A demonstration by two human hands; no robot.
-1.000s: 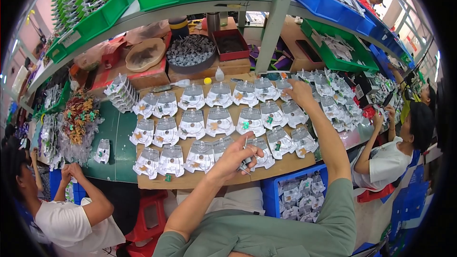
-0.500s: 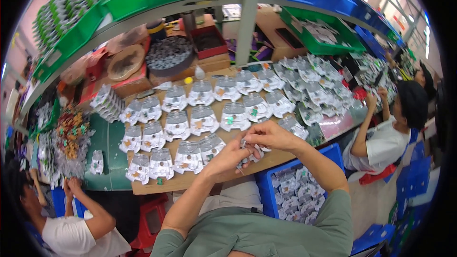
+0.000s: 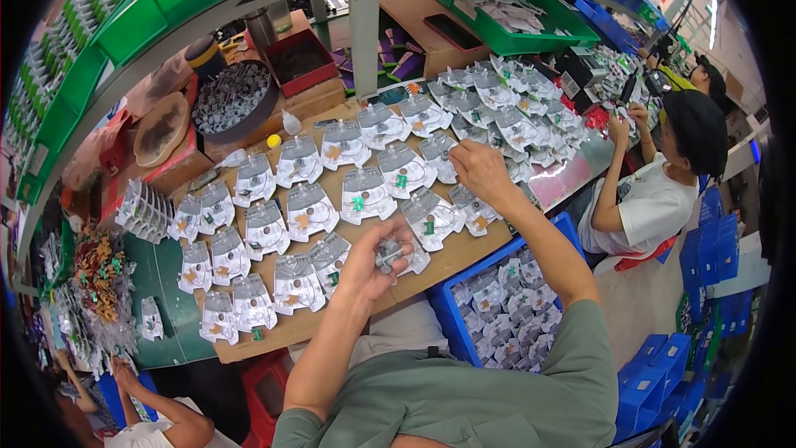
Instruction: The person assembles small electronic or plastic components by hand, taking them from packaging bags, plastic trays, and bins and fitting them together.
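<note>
My left hand (image 3: 375,260) is raised over the near edge of the brown board (image 3: 332,328) and holds a small bunch of grey metal parts (image 3: 388,254) between its fingers. My right hand (image 3: 479,170) reaches forward and rests on a clear plastic blister pack (image 3: 437,149) in the right part of the spread. Several clear blister packs (image 3: 311,209) lie in rows over the whole board, some with small green or orange pieces inside.
A blue bin (image 3: 503,319) of filled packs sits at my right knee. Behind the board stand a round tray of grey parts (image 3: 230,99), a red box (image 3: 298,62) and green shelf bins (image 3: 510,12). One person sits at the right (image 3: 655,191), another at lower left (image 3: 153,423).
My right hand has moved from beside my left hand out to the packs on the right. The left hand stays over the near edge with the parts. The view has shifted.
</note>
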